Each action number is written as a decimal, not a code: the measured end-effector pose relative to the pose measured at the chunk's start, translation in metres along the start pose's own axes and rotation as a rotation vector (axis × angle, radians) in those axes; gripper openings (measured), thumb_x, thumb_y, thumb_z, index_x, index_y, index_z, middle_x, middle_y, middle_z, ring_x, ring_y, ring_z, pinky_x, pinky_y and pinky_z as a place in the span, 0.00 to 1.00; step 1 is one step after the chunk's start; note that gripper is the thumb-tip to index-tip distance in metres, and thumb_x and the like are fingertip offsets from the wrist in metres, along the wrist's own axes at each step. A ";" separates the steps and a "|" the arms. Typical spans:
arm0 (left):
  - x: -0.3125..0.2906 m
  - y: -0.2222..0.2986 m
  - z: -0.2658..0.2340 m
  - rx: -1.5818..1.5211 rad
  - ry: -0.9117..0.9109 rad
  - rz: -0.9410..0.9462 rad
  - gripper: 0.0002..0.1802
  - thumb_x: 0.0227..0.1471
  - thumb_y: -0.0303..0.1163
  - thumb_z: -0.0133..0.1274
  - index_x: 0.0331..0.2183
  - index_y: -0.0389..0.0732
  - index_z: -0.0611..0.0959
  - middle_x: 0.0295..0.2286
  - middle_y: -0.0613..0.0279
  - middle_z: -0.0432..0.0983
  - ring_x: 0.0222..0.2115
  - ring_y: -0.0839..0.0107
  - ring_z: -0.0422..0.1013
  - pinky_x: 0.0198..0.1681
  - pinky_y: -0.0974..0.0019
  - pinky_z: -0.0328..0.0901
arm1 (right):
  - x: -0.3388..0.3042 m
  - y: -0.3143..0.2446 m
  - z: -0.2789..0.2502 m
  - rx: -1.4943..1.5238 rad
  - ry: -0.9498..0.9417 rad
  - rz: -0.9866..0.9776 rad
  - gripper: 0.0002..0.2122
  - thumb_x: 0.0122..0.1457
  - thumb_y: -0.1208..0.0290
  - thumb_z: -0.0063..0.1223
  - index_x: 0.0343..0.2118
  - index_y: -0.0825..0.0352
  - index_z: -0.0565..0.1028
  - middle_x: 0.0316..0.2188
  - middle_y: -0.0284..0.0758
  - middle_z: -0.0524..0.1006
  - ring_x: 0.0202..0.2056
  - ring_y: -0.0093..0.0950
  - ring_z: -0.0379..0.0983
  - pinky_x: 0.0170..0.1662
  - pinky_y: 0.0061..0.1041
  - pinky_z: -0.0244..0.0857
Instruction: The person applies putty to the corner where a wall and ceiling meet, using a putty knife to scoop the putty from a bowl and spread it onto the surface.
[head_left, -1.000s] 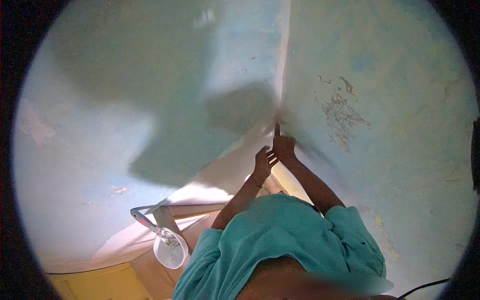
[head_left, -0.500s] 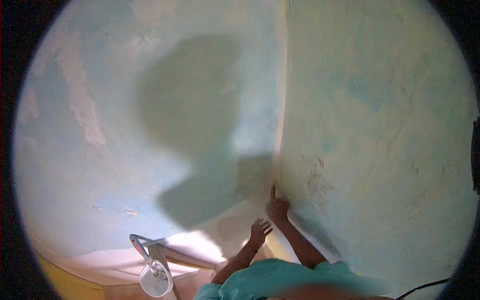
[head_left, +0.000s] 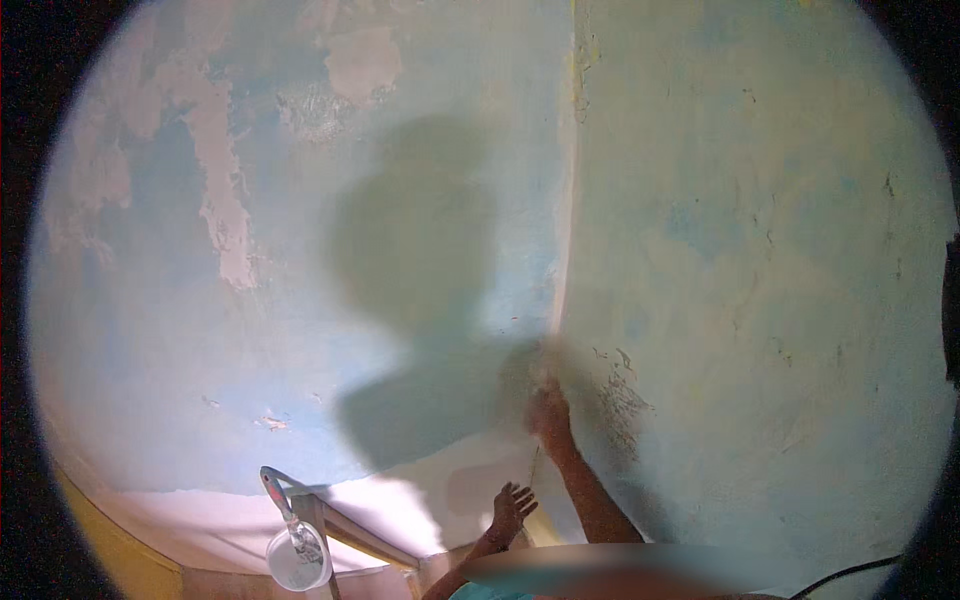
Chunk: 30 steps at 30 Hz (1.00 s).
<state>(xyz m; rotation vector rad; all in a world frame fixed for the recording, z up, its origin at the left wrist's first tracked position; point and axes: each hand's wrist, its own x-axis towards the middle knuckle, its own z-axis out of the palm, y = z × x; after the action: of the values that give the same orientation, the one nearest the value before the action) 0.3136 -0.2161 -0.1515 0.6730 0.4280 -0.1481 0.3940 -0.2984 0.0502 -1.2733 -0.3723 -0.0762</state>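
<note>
My right hand (head_left: 548,412) is raised to the inside corner where two painted walls meet, touching or very near the pale vertical seam (head_left: 567,230). Motion smears its fingers, so I cannot make out how they are bent or whether anything is in them. Lower down and to the left, my left hand (head_left: 512,508) is open with its fingers apart, holding nothing. Behind it lies the whitish lower band of the left wall (head_left: 468,465). Just right of my right hand, dark scuffs and flaked paint (head_left: 625,405) mark the right wall (head_left: 760,330).
A white tub (head_left: 298,560) with a grey-handled brush or scraper (head_left: 275,490) in it stands at the lower left, beside a wooden post (head_left: 318,520). Patches of bare plaster (head_left: 222,190) show on the left wall. A black cable (head_left: 845,575) curves at the lower right.
My right hand remains at the corner, its extended finger now blurred. My left hand has shifted slightly lower in the picture. The view has tilted, moving the wall patches and my shadow.
</note>
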 end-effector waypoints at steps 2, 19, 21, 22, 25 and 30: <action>-0.007 0.022 0.020 0.041 -0.114 0.047 0.26 0.49 0.44 0.39 0.47 0.39 0.58 0.42 0.51 0.61 0.41 0.57 0.61 0.44 0.53 0.59 | 0.014 -0.060 0.012 0.184 -0.034 -0.093 0.23 0.50 0.64 0.44 0.48 0.64 0.57 0.17 0.28 0.63 0.15 0.17 0.59 0.14 0.16 0.54; -0.132 0.221 0.276 0.463 -0.629 0.858 0.27 0.50 0.48 0.38 0.46 0.39 0.62 0.43 0.54 0.62 0.43 0.64 0.61 0.45 0.60 0.57 | 0.152 -0.276 0.051 0.879 -0.665 -0.280 0.17 0.52 0.72 0.35 0.45 0.51 0.63 0.16 0.29 0.62 0.09 0.13 0.52 0.13 0.14 0.47; -0.131 0.219 0.273 0.460 -0.615 0.841 0.26 0.51 0.47 0.38 0.46 0.39 0.62 0.43 0.53 0.62 0.43 0.64 0.61 0.45 0.59 0.57 | 0.158 -0.274 0.051 0.877 -0.664 -0.272 0.17 0.52 0.73 0.35 0.46 0.50 0.62 0.16 0.28 0.61 0.09 0.13 0.52 0.13 0.14 0.48; -0.129 0.219 0.272 0.464 -0.614 0.829 0.27 0.51 0.47 0.38 0.46 0.39 0.62 0.43 0.53 0.62 0.43 0.64 0.61 0.45 0.59 0.57 | 0.160 -0.273 0.051 0.876 -0.653 -0.272 0.18 0.51 0.73 0.35 0.46 0.49 0.62 0.16 0.28 0.61 0.09 0.13 0.51 0.13 0.14 0.47; -0.127 0.218 0.270 0.479 -0.607 0.816 0.27 0.51 0.47 0.38 0.47 0.39 0.62 0.42 0.53 0.62 0.43 0.64 0.61 0.45 0.59 0.58 | 0.161 -0.272 0.052 0.810 -0.612 -0.284 0.19 0.51 0.74 0.36 0.46 0.45 0.61 0.16 0.28 0.61 0.08 0.13 0.51 0.12 0.13 0.47; -0.120 0.220 0.267 0.490 -0.611 0.820 0.28 0.51 0.48 0.36 0.48 0.39 0.61 0.42 0.53 0.62 0.43 0.64 0.61 0.45 0.60 0.58 | 0.157 -0.272 0.056 0.558 -0.375 -0.238 0.22 0.50 0.74 0.37 0.47 0.41 0.60 0.17 0.29 0.62 0.08 0.13 0.49 0.11 0.11 0.46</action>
<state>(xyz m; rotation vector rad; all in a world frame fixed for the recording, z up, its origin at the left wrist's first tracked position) 0.3542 -0.2141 0.2122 1.1838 -0.5043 0.3302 0.4577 -0.3039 0.3626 -0.6816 -0.8073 0.0643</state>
